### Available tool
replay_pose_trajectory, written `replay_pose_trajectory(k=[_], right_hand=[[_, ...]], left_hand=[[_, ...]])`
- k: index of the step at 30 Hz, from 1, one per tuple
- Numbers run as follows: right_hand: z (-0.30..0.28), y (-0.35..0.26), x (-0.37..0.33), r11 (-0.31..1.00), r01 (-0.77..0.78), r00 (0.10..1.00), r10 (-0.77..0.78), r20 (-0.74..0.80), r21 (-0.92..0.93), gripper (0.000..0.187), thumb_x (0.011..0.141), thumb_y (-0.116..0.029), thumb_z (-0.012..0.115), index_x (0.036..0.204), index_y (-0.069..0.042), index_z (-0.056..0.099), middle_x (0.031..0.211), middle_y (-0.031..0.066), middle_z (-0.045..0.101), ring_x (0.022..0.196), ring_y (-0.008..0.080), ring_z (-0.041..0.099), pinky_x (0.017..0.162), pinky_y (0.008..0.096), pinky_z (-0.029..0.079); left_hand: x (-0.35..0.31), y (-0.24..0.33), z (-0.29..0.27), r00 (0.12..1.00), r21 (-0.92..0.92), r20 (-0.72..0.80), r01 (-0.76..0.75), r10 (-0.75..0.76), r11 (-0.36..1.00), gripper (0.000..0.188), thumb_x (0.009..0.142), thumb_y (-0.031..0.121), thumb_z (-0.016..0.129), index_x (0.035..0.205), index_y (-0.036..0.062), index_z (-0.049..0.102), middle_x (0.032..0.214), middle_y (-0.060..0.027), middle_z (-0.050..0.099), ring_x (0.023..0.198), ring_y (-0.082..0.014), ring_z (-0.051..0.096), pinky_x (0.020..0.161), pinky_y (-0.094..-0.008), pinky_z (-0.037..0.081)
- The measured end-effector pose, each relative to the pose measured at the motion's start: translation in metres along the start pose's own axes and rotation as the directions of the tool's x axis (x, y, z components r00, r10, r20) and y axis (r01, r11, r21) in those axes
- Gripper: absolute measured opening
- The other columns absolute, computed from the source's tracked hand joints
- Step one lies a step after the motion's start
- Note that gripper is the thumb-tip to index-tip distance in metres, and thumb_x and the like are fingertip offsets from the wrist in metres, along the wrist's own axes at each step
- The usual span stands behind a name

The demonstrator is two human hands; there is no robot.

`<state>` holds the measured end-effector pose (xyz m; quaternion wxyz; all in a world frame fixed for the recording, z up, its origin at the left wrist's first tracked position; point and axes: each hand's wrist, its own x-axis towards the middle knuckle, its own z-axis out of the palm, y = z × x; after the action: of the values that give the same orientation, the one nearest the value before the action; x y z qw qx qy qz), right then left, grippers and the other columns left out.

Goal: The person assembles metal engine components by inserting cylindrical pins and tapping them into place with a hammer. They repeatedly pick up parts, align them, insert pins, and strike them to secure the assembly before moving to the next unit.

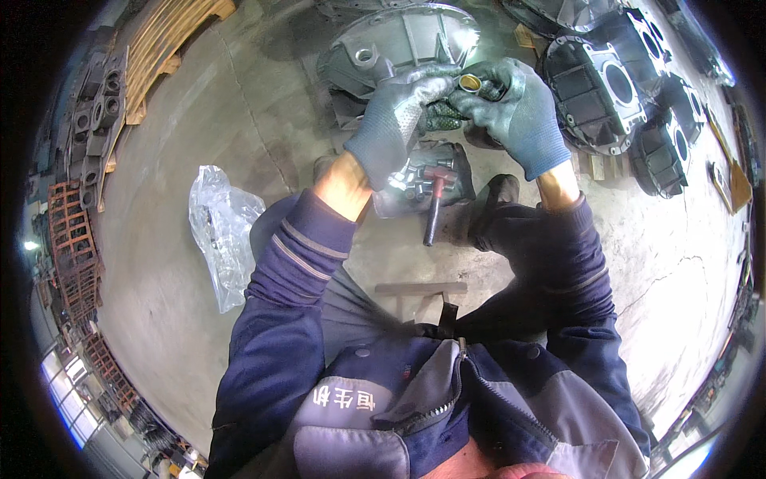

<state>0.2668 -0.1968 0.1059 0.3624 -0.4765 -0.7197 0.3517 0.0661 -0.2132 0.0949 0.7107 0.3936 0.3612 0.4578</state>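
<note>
Here both gloved hands meet above the concrete floor: the right hand has its fingers clamped on a small brass-coloured bushing, while the left hand closes its fingers on the same piece from the other side. The step looks like readying the bushing for fitting; next it likely needs squaring to a bore in the grey casting just beyond. A hammer lies below the hands. A crumpled clear plastic bag lies to the left, unlabelled.
</note>
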Motion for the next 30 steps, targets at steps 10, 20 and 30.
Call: replay_pose_trajectory(k=[10,20,30], right_hand=[[0.01,-0.015,0.001,0.946,0.16,0.987,-0.163,0.013,-0.283,0.037,0.085,-0.013,0.08,0.116,0.005,0.068,0.104,0.0088,0.07,0.098,0.0196,0.069,0.089,0.032,0.056],[0.005,-0.011,0.004,0.869,-0.191,0.979,0.134,0.155,0.456,0.037,0.096,-0.013,0.071,0.129,0.004,0.065,0.115,0.0088,0.073,0.102,0.0131,0.067,0.094,0.0287,0.054],[0.009,-0.004,0.007,0.864,-0.133,0.987,0.07,0.145,0.486,0.034,0.093,-0.011,0.075,0.123,0.004,0.069,0.113,0.0088,0.074,0.1,0.013,0.068,0.091,0.0284,0.056]], left_hand=[[0.004,0.002,-0.005,0.985,0.175,-0.172,0.027,0.004,0.984,0.028,0.095,0.008,0.071,0.122,-0.0014,0.072,0.106,-0.0043,0.074,0.096,-0.0105,0.067,0.085,-0.0245,0.054],[-0.006,0.004,-0.001,0.864,0.478,-0.177,-0.343,0.471,0.809,0.02,0.092,-0.004,0.069,0.111,-0.0012,0.075,0.104,-0.0043,0.074,0.096,-0.011,0.068,0.088,-0.0275,0.055],[-0.004,-0.003,-0.01,0.747,0.621,-0.084,-0.479,0.66,0.621,0.026,0.087,-0.009,0.067,0.108,0.0022,0.075,0.097,-0.0056,0.073,0.089,-0.0119,0.067,0.078,-0.0274,0.055]])
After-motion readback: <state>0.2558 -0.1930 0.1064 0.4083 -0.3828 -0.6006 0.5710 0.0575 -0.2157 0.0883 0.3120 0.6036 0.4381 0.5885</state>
